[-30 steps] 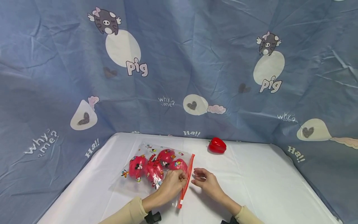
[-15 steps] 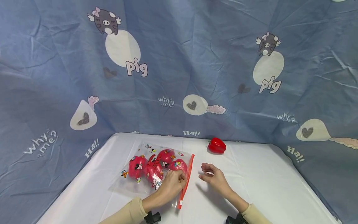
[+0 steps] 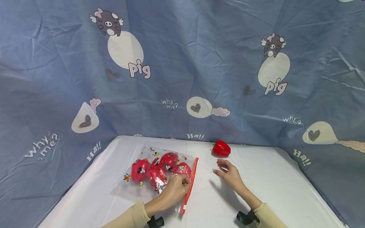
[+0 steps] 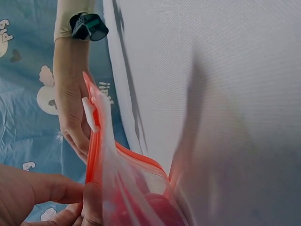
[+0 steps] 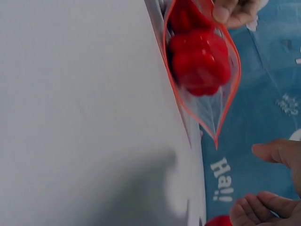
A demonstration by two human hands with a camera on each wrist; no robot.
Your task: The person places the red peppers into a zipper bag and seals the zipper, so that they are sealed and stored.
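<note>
A clear zip bag [image 3: 154, 186] printed with cartoon figures lies on the table, several red bell peppers [image 3: 139, 169] inside it. My left hand [image 3: 175, 186] pinches the upper lip of its orange-red zip edge [image 4: 94, 157], holding the mouth apart. In the right wrist view the mouth gapes and a glossy pepper [image 5: 200, 61] shows just within. To the right of the bag, my right hand [image 3: 231, 174] hovers over the table with fingers relaxed and nothing in them. Beyond it, near the back edge, lies one loose red bell pepper [image 3: 221, 148].
The table [image 3: 256, 180] has a white cloth. A blue printed curtain [image 3: 171, 79] hangs right behind its back edge. A white slider [image 4: 89, 114] sits at the near end of the bag's zip. Dark cameras [image 3: 247, 218] are strapped at both wrists.
My right hand has moved away from the bag's mouth, to the right and farther back toward the loose bell pepper. My left hand and the bag have stayed in place.
</note>
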